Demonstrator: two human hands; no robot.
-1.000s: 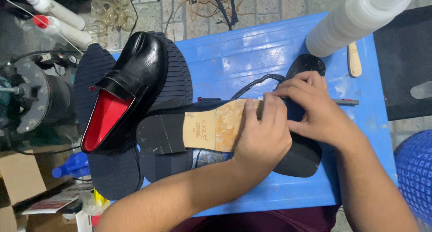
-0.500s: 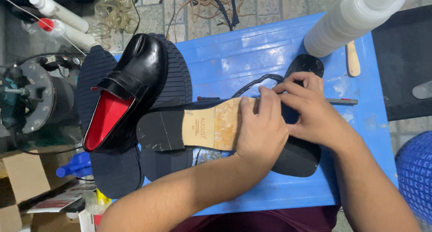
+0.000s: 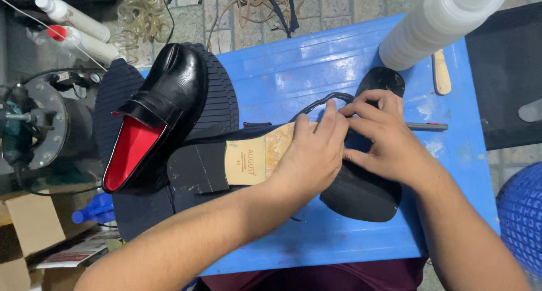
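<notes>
An upturned black shoe with a tan leather sole and black heel lies across the blue table. My left hand presses flat on its sole near the front. My right hand pinches a black rubber sole piece laid over the shoe's forepart, fingers touching those of my left hand. A second black loafer with red lining sits upright to the left on ribbed black rubber soles.
A large white plastic bottle and a wooden stick lie at the table's far right. A thin tool pokes out beside my right hand. A grinding machine, squeeze bottles and cardboard boxes stand left. A blue basket is at right.
Both hands have shifted a little along the shoe's forepart, fingers closing nearer together at the rubber sole's edge. The shoes have stayed in place.
</notes>
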